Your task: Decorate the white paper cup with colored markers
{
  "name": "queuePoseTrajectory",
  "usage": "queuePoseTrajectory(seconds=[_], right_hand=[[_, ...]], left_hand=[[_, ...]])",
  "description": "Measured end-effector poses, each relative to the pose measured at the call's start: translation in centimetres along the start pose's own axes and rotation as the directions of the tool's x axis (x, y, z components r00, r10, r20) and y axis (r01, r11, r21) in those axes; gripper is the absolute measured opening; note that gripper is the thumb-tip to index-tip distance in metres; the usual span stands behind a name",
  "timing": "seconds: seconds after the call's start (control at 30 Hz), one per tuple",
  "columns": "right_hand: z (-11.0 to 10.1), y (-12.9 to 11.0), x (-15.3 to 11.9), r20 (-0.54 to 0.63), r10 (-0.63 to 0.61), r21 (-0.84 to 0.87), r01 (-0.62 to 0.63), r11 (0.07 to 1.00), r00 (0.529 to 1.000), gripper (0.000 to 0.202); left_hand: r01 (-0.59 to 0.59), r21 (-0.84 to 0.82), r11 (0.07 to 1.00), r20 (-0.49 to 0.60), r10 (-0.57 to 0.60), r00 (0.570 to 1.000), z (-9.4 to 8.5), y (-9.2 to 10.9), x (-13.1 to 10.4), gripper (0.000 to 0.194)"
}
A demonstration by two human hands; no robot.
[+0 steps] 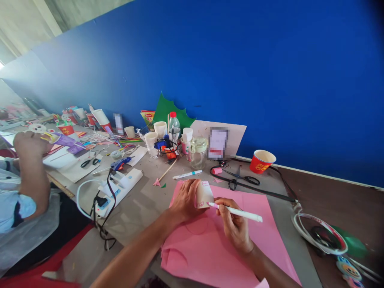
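My left hand [186,199] is wrapped round a white paper cup [204,195] that lies tilted over the pink paper [249,248]. Small pink drawn marks show near the cup's top and bottom edges. A white marker [244,213] with a pinkish tip is gripped in my right hand [235,226]. Its tip is at the cup's lower right edge; whether it touches cannot be made out. Just beyond the cup lies another marker [187,175], white with a blue band.
Scissors [241,179] and a red paper cup [263,161] stand or lie to the right, near a glass jar [198,154]. On the left are a power strip [120,191] with cables and a blue glue gun [120,164]. A co-worker's arm [37,172] is at far left.
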State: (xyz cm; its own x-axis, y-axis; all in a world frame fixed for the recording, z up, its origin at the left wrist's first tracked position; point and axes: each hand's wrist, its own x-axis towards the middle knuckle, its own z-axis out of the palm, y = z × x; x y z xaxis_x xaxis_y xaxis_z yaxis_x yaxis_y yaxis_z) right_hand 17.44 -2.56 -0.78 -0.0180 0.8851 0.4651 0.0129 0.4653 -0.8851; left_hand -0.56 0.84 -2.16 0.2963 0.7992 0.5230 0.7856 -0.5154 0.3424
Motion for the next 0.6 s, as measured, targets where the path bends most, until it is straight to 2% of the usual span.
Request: queuePoseTrajectory(seconds=[0.6], right_hand=[[-0.03, 0.02, 0.07, 0.015, -0.031, -0.008, 0.031, 0.999, 0.999, 0.016]], left_hand=[[-0.035, 0.014, 0.999, -0.038, 0.035, 0.999, 0.09, -0.07, -0.04, 0.080]])
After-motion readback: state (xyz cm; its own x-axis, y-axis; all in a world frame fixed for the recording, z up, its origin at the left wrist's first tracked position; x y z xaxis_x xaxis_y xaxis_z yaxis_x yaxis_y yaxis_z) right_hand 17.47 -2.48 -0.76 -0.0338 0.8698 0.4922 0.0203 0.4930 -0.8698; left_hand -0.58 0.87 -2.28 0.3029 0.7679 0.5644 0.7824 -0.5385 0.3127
